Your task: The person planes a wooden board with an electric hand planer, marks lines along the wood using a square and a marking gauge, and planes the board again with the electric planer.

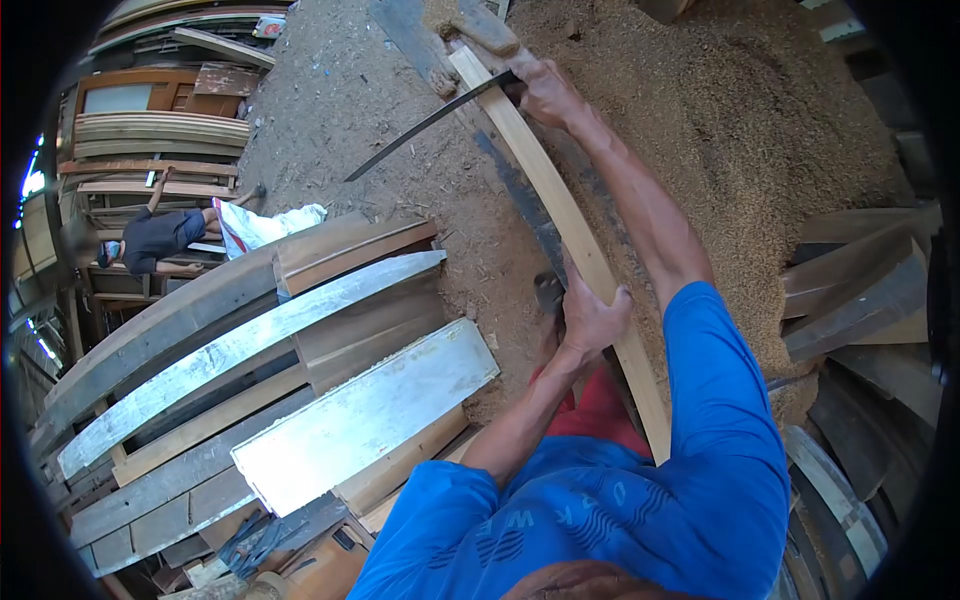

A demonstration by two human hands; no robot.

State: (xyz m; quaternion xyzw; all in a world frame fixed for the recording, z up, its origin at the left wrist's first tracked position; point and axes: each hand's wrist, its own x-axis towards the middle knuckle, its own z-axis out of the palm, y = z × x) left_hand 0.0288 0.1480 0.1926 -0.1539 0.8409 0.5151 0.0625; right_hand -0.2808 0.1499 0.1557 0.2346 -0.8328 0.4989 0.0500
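A long pale wooden plank [550, 185] runs from near my lap up to a rough workbench [400, 35] at the top. My left hand [595, 315] is closed around the plank's edges at its lower middle, thumb on the right side. Near the plank's far end, my right hand [548, 92] grips a handsaw [425, 122] by its handle, which the fingers mostly hide. The thin dark blade lies across the plank and points down to the left. Whether the teeth have entered the wood cannot be made out.
Sawdust [740, 150] is heaped to the right, beside stacked boards [860, 300]. On the left lie piled planks and a whitish panel [375, 410]. Farther left, another person [165, 240] in dark clothes is by a white sack [265, 225].
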